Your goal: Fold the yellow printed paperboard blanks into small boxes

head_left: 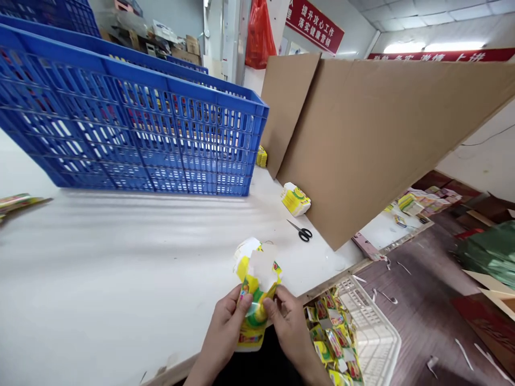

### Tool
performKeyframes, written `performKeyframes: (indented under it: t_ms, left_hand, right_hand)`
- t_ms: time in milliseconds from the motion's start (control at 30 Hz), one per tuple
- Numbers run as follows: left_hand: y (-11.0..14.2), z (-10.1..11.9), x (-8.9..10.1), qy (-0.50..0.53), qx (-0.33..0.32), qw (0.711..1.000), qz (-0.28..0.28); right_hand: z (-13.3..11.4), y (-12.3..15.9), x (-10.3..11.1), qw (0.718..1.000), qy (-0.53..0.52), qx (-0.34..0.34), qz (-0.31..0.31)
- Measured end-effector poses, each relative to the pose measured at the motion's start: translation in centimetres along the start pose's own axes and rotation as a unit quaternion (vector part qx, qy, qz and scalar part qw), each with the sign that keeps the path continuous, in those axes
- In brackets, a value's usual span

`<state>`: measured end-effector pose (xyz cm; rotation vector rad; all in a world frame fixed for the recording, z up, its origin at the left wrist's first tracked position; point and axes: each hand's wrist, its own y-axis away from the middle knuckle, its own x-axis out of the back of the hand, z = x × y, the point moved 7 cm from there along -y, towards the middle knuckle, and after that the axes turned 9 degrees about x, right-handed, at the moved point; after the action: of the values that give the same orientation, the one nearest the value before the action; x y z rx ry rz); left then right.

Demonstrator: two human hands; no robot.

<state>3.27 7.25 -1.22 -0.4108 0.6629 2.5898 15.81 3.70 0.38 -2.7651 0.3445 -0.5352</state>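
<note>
At the table's near edge I hold a yellow and green printed carton (256, 312), partly unfolded, with its pale flaps standing up at the top. My left hand (230, 317) grips its left side, thumb on the front panel. On the right side, my right hand (286, 320) pinches the carton between thumb and fingers. Just behind it lie white and yellow carton blanks (243, 256), partly covered by the held one. Farther back are black-handled scissors (304, 234) and a stack of flat yellow cartons (295, 199).
A large blue plastic crate (161, 128) stands on the white table (120, 279). Tall cardboard panels (374, 128) rise along the right. Below the table edge, a white basket (378, 332) contains several printed cartons (332, 338). Paper strips litter the floor at right.
</note>
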Motion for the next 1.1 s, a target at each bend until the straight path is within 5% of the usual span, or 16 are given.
performKeyframes:
  t_ms: [267, 500, 800, 933, 1100]
  left_hand:
    - [0.1, 0.7, 0.3, -0.165, -0.077, 0.981, 0.073]
    - [0.9, 1.0, -1.2, -0.142, -0.050, 0.986, -0.077]
    - [1.9, 0.1, -1.8, -0.059, 0.008, 0.979, -0.192]
    - [2.0, -0.4, -2.2, -0.039, 0.019, 0.978, -0.205]
    - [2.0, 0.1, -1.7, -0.049, 0.021, 0.989, -0.136]
  right_hand:
    - [1.2, 0.0, 0.6, 0.995, -0.065, -0.056, 0.041]
    - [0.6, 0.1, 1.2, 0.965, -0.258, -0.043, 0.027]
    - [0.8, 0.1, 1.7, 0.971, -0.223, -0.047, -0.070]
    - [0.2, -0.5, 2.2, 0.986, -0.153, -0.007, -0.062]
    - [0.7, -0.3, 2.2, 0.979, -0.204, -0.023, 0.005]
